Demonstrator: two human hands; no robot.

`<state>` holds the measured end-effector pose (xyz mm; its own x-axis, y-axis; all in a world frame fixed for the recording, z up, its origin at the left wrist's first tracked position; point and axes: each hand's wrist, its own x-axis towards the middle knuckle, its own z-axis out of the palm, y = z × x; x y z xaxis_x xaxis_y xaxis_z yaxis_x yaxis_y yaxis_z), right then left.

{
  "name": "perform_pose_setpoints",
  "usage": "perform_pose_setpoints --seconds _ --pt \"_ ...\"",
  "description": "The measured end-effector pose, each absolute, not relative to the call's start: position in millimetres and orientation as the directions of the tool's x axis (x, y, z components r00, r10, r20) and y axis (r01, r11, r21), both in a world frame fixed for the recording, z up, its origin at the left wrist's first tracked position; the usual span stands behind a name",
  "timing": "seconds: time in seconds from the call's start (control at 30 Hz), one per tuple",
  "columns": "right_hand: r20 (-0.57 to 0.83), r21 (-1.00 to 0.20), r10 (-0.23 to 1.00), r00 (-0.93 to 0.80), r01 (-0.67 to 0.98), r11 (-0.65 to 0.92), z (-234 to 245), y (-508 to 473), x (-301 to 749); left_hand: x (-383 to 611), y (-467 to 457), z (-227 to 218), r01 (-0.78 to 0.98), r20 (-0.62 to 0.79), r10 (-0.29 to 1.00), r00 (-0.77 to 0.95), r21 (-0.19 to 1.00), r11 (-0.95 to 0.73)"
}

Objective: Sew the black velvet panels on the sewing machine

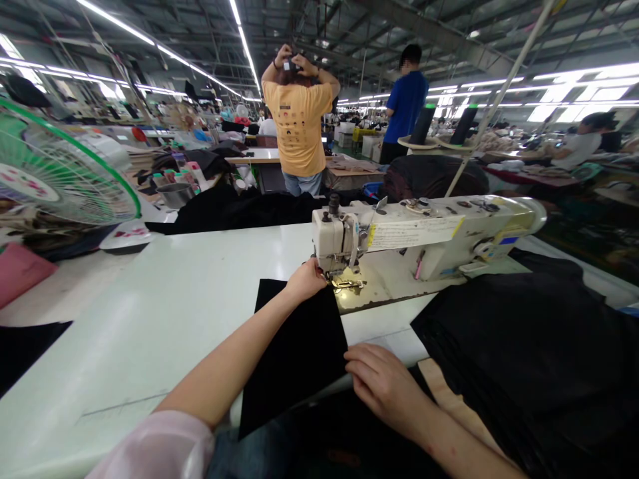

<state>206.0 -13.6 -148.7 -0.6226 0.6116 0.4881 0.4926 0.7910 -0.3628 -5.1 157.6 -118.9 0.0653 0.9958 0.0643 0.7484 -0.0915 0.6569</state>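
A black fabric piece (294, 359) lies on the white sewing table, its near end hanging over the front edge. My left hand (305, 281) is above the piece's far end, right beside the needle area of the sewing machine (332, 239). Its fingers are closed together against the machine head, and what they grip is hidden. Lower down, my right hand (382, 382) pinches the right edge of the fabric piece between thumb and fingers. The metal presser foot and guide (348, 285) sit just right of my left fingertips.
A stack of black fabric (529, 352) covers the right side. A green-rimmed fan (64, 173) stands at left. More dark cloth (239, 206) lies behind the table (210, 279). A person in a yellow shirt (302, 126) and another in blue (407, 100) stand beyond.
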Motion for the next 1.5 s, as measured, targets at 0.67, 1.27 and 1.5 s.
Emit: perform_pose_setpoints --seconds 0.67,1.27,1.5 --pt "0.411 -0.342 0.648 -0.641 0.551 0.762 -141.4 40.5 195.3 -23.1 36.8 -120.9 0.559 0.279 0.622 0.731 0.276 -0.782" --pt "0.379 -0.28 0.781 -0.496 0.744 0.607 -123.4 76.1 170.2 -42.5 123.0 -122.8 0.716 0.266 0.751 0.605 0.232 -0.659" --pt "0.497 -0.232 0.785 -0.37 0.815 0.53 -84.1 9.0 248.1 -55.7 125.1 -145.4 0.91 0.271 0.923 0.273 0.24 -0.339"
